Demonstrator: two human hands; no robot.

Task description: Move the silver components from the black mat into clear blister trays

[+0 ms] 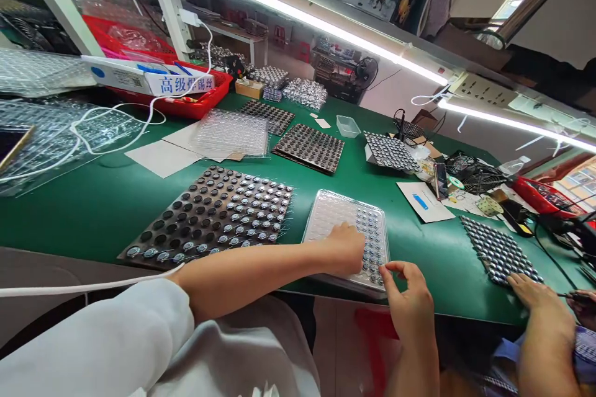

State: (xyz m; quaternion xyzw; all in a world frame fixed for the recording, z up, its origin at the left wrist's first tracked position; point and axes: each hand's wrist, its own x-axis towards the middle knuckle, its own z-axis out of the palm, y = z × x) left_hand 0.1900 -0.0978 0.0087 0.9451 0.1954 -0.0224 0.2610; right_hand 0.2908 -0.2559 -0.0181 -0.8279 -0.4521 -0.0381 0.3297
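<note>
A clear plastic blister tray [328,214] lies at the front edge of the table, its right-hand rows filled with small round silver parts [371,229]. My left hand [345,248] rests over the middle of this tray with its fingers curled in; whatever they hold is hidden. At the tray's lower right corner, my right hand [410,288] pinches thumb and forefinger together beside the last parts, and what lies between the tips is too small to make out. To the left, under my forearm, is a dark board [218,205] carrying rows of round parts with thin wires.
Behind stand more loaded boards [310,147], an empty-looking blister sheet [233,133] and a small clear box [347,126]. A red basket [205,105] is at back left. On the right, a co-worker's hand [535,294] touches another filled board [498,248]. A white cable [151,115] crosses the left side.
</note>
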